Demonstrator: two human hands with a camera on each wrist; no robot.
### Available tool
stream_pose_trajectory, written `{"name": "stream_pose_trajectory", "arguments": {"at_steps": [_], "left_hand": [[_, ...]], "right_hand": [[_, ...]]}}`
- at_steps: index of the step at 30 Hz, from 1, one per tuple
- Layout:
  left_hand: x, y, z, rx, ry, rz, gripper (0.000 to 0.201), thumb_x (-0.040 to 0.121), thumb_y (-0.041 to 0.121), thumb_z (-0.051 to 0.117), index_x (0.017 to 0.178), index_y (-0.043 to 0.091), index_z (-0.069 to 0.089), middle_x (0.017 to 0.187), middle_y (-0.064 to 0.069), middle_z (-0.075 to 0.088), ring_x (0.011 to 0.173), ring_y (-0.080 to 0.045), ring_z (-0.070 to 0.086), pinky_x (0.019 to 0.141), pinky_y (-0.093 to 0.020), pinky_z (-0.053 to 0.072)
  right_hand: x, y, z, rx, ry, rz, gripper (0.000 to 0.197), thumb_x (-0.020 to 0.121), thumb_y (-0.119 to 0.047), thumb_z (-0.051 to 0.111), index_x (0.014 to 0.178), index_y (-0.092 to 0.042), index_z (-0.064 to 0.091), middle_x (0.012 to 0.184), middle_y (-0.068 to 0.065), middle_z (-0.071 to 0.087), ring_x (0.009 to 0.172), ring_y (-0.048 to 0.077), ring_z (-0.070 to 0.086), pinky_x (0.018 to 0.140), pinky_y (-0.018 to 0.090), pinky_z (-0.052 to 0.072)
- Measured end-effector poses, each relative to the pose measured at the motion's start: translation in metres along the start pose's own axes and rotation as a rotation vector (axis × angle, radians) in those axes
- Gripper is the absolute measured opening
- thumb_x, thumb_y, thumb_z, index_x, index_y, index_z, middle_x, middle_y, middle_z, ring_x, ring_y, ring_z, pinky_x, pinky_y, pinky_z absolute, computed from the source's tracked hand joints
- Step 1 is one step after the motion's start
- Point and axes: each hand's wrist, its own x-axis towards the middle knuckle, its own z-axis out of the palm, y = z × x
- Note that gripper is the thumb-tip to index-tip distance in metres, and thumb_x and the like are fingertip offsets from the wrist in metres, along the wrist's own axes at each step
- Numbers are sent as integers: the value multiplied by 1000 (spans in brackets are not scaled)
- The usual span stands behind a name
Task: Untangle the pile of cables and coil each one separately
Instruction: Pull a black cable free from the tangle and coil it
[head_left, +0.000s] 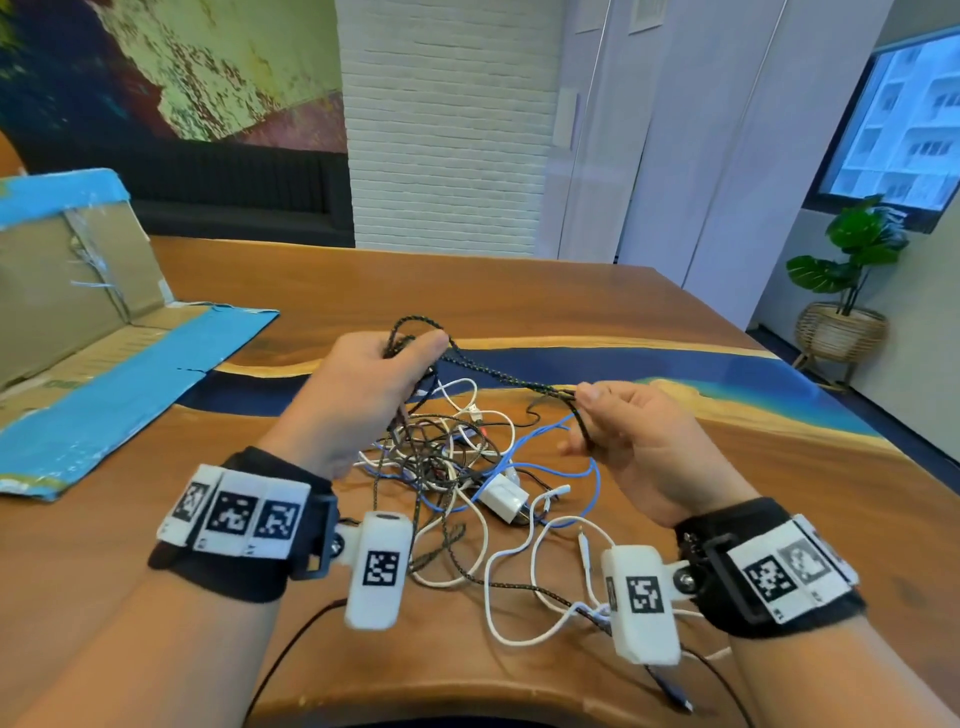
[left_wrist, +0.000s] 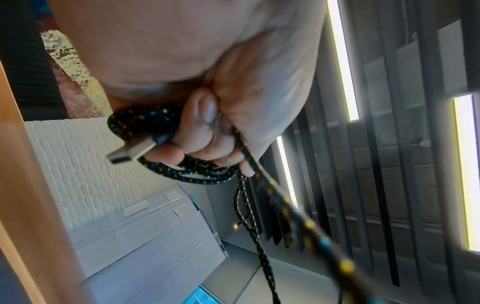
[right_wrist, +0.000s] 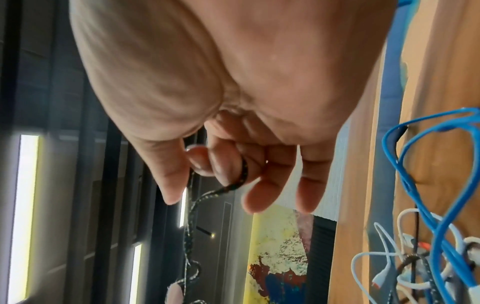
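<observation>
A black braided cable (head_left: 498, 375) with yellow and blue flecks stretches between my two hands above the table. My left hand (head_left: 384, 374) grips several loops of it; in the left wrist view the loops (left_wrist: 182, 174) and a metal USB plug (left_wrist: 130, 153) sit in the curled fingers. My right hand (head_left: 602, 415) pinches the same cable (right_wrist: 233, 185) between thumb and forefinger, the other fingers loosely spread. Below both hands lies the tangled pile (head_left: 457, 462) of white, blue and dark cables with a white charger block (head_left: 503, 500) in it.
An opened cardboard box with blue tape (head_left: 93, 332) lies at the left of the wooden table (head_left: 779, 493). White cable loops (head_left: 519, 582) spread toward the near edge. A potted plant (head_left: 852, 270) stands on the floor at the far right.
</observation>
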Motion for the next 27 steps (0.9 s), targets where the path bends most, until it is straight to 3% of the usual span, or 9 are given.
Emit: {"name": "stream_pose_trajectory", "arguments": {"at_steps": [2, 5, 7, 12, 14, 16, 20, 24, 27], "left_hand": [[0, 0, -2, -10, -12, 10, 48, 99, 48, 58, 64, 17, 46, 66, -6, 39, 63, -24, 37, 69, -39, 33], [-3, -2, 3, 0, -38, 0, 48, 99, 46, 58, 65, 15, 46, 63, -8, 36, 61, -22, 38, 67, -37, 32], [-5, -4, 7, -39, -45, -15, 46, 99, 43, 59, 65, 16, 45, 62, -8, 34, 61, -22, 36, 66, -36, 31], [-5, -7, 13, -105, 1, -41, 44, 98, 39, 63, 64, 14, 51, 55, 1, 36, 56, -19, 38, 60, -33, 40], [-5, -6, 16, -134, 36, -52, 44, 98, 42, 62, 63, 17, 55, 55, 0, 36, 59, -21, 37, 63, -37, 40], [-5, -5, 21, -120, 58, -38, 46, 99, 45, 60, 59, 22, 57, 56, -5, 37, 60, -23, 37, 65, -39, 38], [-7, -4, 39, -30, 17, 18, 49, 98, 45, 63, 61, 14, 52, 59, -7, 39, 56, -19, 39, 61, -35, 33], [-12, -6, 44, 51, -96, 29, 48, 92, 44, 71, 63, 11, 50, 56, -1, 40, 52, -16, 35, 54, -33, 30], [-15, -7, 38, 85, -147, -14, 41, 90, 42, 74, 63, 14, 61, 53, 4, 42, 50, -13, 38, 55, -32, 32]], "right_hand": [[3, 2, -5, 156, 40, -20, 52, 60, -42, 94, 65, -11, 52, 66, 12, 48, 84, 25, 67, 92, 47, 50], [4, -3, -5, 530, 86, -34, 25, 79, -20, 78, 67, -13, 58, 57, 2, 48, 94, 28, 69, 101, 53, 53], [5, -7, -3, 573, 102, -35, 16, 88, -14, 61, 73, -13, 58, 66, 3, 52, 94, 27, 69, 94, 54, 56], [8, -11, -1, 372, 256, 28, 3, 99, -13, 56, 100, -13, 59, 83, 8, 65, 86, 28, 69, 70, 43, 61], [6, -11, 4, 413, 273, 115, 24, 103, -27, 53, 116, -9, 60, 88, 13, 68, 84, 31, 72, 69, 44, 62], [3, -6, 15, 344, 154, 231, 45, 104, -42, 45, 123, -5, 62, 95, 18, 71, 90, 36, 72, 75, 49, 61], [-3, 1, 51, -13, -5, 226, 43, 104, -42, 48, 108, -6, 71, 94, 13, 73, 87, 31, 69, 75, 43, 55], [7, -4, 66, -71, 142, 128, 32, 102, -34, 59, 90, -5, 63, 76, 11, 62, 62, 20, 61, 63, 40, 54], [12, -2, 63, -81, 183, 126, 26, 101, -25, 62, 83, -6, 57, 74, 13, 60, 60, 20, 61, 63, 43, 58]]}}
